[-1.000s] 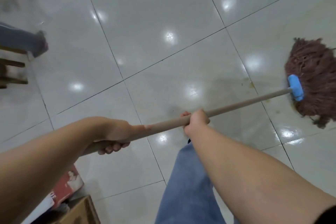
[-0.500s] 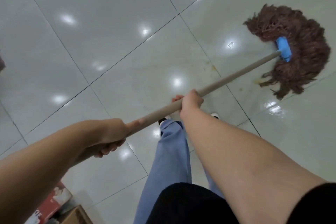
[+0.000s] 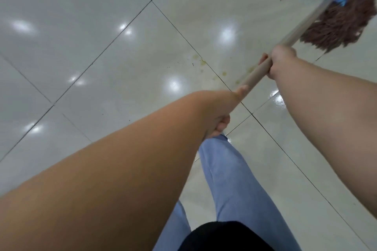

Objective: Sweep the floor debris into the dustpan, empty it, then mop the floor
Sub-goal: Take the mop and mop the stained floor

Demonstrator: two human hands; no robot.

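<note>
- Legs (image 3: 230,185) in blue trousers stand nearest, on the tiled floor (image 3: 81,47).
- Left hand (image 3: 218,114) clenches the handle's near end.
- Right hand (image 3: 280,59) grips the handle (image 3: 257,73) farther along, nearer the mop head.
- Yellowish stain (image 3: 204,62) lies just left of the handle, between the hands.
- Mop head (image 3: 344,24) rests farthest, upper right; the long axis points there.
</note>
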